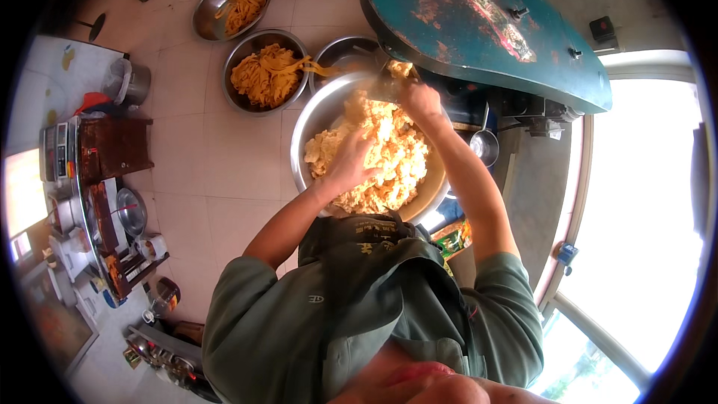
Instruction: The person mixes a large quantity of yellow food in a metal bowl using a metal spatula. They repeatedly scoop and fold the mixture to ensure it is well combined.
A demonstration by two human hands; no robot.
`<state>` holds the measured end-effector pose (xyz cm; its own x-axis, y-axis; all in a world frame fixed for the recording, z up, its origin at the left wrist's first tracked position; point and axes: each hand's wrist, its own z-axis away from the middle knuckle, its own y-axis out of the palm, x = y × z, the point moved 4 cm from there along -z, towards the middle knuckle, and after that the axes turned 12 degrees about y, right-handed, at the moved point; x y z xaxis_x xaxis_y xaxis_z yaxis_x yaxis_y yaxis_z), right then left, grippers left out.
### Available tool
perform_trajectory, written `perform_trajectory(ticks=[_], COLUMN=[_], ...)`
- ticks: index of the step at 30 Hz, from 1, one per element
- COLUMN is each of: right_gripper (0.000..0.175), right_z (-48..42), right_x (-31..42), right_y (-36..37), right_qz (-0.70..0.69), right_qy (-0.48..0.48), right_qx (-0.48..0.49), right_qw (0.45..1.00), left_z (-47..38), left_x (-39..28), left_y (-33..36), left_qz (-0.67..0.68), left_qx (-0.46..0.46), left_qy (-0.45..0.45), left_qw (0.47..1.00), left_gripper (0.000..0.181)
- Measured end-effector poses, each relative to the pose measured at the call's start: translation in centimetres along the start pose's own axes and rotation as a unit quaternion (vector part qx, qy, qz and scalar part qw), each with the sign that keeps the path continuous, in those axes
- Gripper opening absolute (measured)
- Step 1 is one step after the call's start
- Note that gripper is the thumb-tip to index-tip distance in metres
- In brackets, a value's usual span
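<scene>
A wide stainless-steel bowl stands before me, heaped with crumbly yellowish dough. Over the left part of this heap is my left hand, thumb and fingers spread against the dough. My right hand is at the bowl's far right side, by a metal feed opening under the green machine housing. A lump of dough lies in that opening, just beyond the right fingers. Those fingers are partly hidden, so their grip is unclear.
Beyond the bowl, a metal basin stands partly under the machine. A basin of flat noodle strips and another noodle basin stand on the tiled floor. A saucepan is at right; a cluttered wooden table is at left.
</scene>
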<state>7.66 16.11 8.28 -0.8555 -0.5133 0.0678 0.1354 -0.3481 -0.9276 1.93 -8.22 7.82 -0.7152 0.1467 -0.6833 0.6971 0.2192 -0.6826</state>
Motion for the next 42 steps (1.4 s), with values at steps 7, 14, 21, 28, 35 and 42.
perform_trajectory(ticks=[7, 14, 21, 28, 35, 42], right_gripper=[0.037, 0.054, 0.044, 0.036, 0.036, 0.050], right_z=[2.0, -0.7, -1.4, 2.3, -1.6, -1.9], right_x=[0.3, 1.2, -0.1, -0.6, -0.9, 1.0], right_y=[-0.1, 0.5, 0.4, 0.1, 1.8, 1.2], right_qz=[-0.057, -0.019, -0.006, -0.059, -0.051, -0.046], right_qy=[-0.037, -0.005, 0.019, -0.012, 0.060, 0.022], right_qx=[-0.113, -0.045, -0.032, -0.118, -0.053, -0.071], right_qw=[0.991, 0.999, 0.999, 0.991, 0.995, 0.996], left_z=[0.9, 2.2, 0.6, 1.2, 1.2, 1.4], left_x=[1.8, 3.0, 2.3, 3.9, 3.4, 1.9], left_y=[-0.2, 1.8, 1.7, 2.1, 3.3, 2.3], left_qz=[0.012, 0.097, 0.050, -0.004, -0.089, 0.051], left_qx=[0.114, 0.071, 0.008, 0.037, 0.163, 0.217], left_qy=[-0.012, -0.065, -0.028, -0.039, 0.014, -0.200], left_qw=[0.993, 0.991, 0.998, 0.999, 0.983, 0.954], left_gripper=[0.058, 0.054, 0.050, 0.038, 0.020, 0.011])
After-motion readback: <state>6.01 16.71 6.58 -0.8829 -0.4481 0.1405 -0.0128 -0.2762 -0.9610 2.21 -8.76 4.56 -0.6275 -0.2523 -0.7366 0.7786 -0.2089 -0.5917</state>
